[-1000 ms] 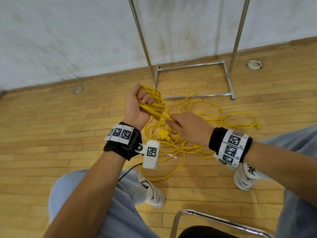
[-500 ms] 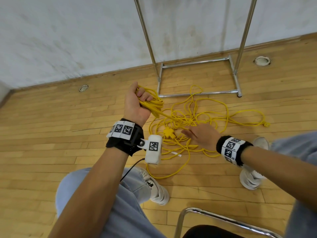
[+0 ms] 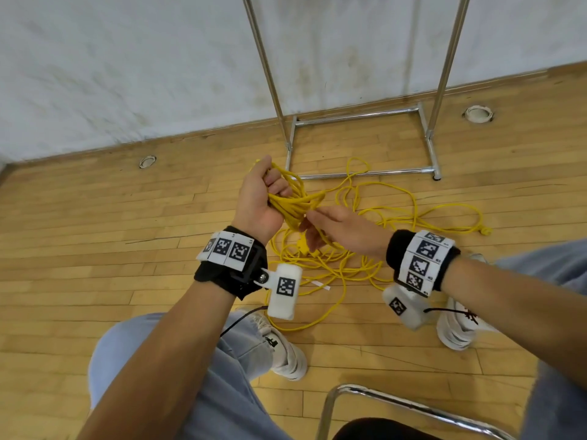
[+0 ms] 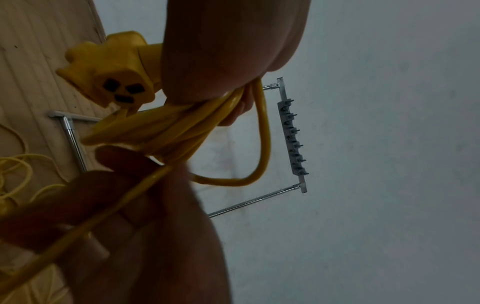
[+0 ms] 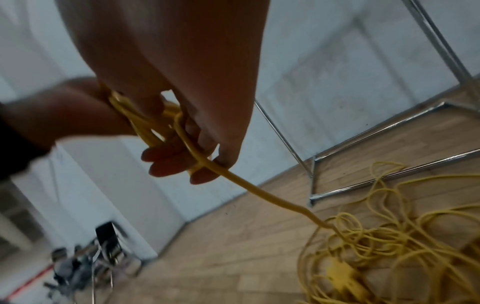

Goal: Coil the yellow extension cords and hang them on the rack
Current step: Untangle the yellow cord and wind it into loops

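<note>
Wall (image 3: 127, 65): whitish plaster, scuffed and stained, darker smudges low down near the floor.
Floor (image 3: 79, 249): light wooden strips, worn, laid crosswise to the view.
Floor fittings: round metal-rimmed socket (image 3: 147, 161) near the wall at left; another (image 3: 478, 114) at right.
Chair (image 3: 397, 404): chrome tube frame, dark seat, at lower edge.
Light: even, soft, no hard shadows.

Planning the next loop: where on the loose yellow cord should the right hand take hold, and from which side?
Probably on the taut strand just below the coil that the left hand grips, coming from the right. That strand runs free from the bundle down to the tangle on the floor, where the right hand already pinches it.
</note>
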Available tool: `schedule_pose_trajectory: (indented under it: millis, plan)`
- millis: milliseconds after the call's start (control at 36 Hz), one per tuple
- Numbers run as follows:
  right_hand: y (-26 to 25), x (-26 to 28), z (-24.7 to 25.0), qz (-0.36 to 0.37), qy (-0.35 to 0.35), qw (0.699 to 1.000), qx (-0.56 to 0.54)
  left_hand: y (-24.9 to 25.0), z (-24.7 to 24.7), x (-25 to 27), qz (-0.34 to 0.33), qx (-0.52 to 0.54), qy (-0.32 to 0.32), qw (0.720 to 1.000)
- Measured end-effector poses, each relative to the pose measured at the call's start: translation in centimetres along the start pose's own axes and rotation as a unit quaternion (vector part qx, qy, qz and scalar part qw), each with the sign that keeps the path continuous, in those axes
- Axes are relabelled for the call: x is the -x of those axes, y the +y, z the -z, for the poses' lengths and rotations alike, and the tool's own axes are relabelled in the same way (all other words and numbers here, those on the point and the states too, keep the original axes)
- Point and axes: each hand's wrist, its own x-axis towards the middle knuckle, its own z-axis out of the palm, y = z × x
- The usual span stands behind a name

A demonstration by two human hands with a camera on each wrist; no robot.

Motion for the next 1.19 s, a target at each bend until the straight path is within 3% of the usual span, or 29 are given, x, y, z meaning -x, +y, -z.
schedule_pose_trajectory:
  millis: [222, 333, 417, 500, 611, 694, 778, 889, 972, 1083, 1194]
  plan:
    - [-1.3, 0.9, 1.5, 0.016, 0.052, 0.987, -0.151, 1.2, 0.3, -0.1, -0.020, 0.006, 0.009, 1.000]
    - [-0.7, 0.5, 3.3, 0.043, 0.140, 0.979, -0.140, 1.4, 0.6, -0.2, -0.002, 0.033, 0.026, 0.999]
    - [-0.4, 0.4, 5.1, 0.081, 0.235, 0.968, -0.031, 1.9, 0.7, -0.5, 0.001, 0.050, 0.041, 0.998]
    - [0.5, 0.6, 6.6, 0.117, 0.266, 0.930, 0.223, 2.2, 0.6, -0.8, -0.021, 0.052, 0.050, 0.997]
    - [1.9, 1.0, 5.5, 0.072, 0.180, 0.887, 0.420, 2.2, 0.3, -1.0, -0.066, 0.033, 0.076, 0.994]
    - [3.2, 1.0, 2.0, -0.003, 0.069, 0.882, 0.466, 1.4, 0.3, -0.8, -0.076, -0.003, 0.099, 0.992]
    - [4.5, 1.2, -1.4, -0.037, -0.008, 0.901, 0.432, 0.2, 0.5, -0.7, -0.066, -0.021, 0.106, 0.992]
    - [3.9, 1.8, -3.4, -0.010, -0.056, 0.944, 0.326, -0.4, 1.1, -0.7, -0.039, 0.012, 0.097, 0.994]
    - [1.6, 1.9, -3.8, 0.063, -0.021, 0.972, 0.227, -0.3, 0.8, -0.4, -0.043, -0.001, 0.083, 0.996]
    - [-1.5, 1.8, -3.2, 0.085, 0.059, 0.995, 0.017, -0.3, -0.1, 0.4, -0.072, -0.053, 0.080, 0.993]
    - [-2.2, 1.9, -3.1, 0.104, 0.056, 0.993, 0.021, -0.5, -0.7, 0.8, -0.081, -0.079, 0.078, 0.991]
